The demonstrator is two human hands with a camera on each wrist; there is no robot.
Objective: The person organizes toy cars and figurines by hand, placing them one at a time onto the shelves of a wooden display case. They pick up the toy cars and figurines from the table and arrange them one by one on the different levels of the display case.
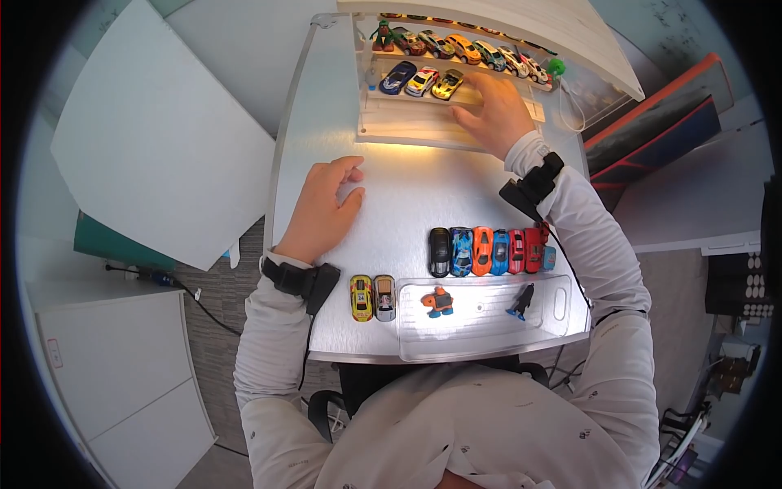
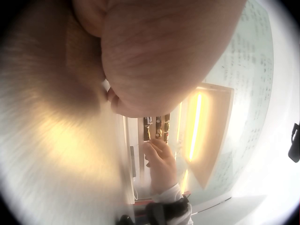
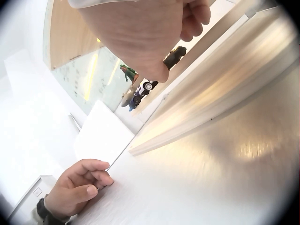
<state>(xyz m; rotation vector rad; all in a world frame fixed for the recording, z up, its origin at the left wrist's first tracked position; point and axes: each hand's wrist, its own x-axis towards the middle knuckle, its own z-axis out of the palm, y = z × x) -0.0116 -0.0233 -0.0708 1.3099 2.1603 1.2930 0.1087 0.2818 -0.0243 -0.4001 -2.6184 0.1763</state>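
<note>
My right hand point(image 1: 498, 114) reaches into the lit display shelf point(image 1: 407, 125). Its fingertips are right beside a gold toy car point(image 1: 447, 84), the last of three on the lower step. Left of that car stand a white-and-red car point(image 1: 422, 81) and a dark blue one point(image 1: 397, 77). In the right wrist view the thumb overlaps the row, and the other fingers point(image 3: 196, 21) bend with no object showing between them. My left hand point(image 1: 320, 205) rests by the table's left side, loosely curled and holding nothing; the right wrist view shows it too point(image 3: 77, 190).
The upper step holds a green figure point(image 1: 383, 37) and several cars point(image 1: 464, 49). Nearer me are a row of several cars point(image 1: 482, 251), a yellow car point(image 1: 362, 298) beside a silver one point(image 1: 384, 297), and a clear tray point(image 1: 481, 349) with an orange figure point(image 1: 438, 302) and a black one point(image 1: 522, 301).
</note>
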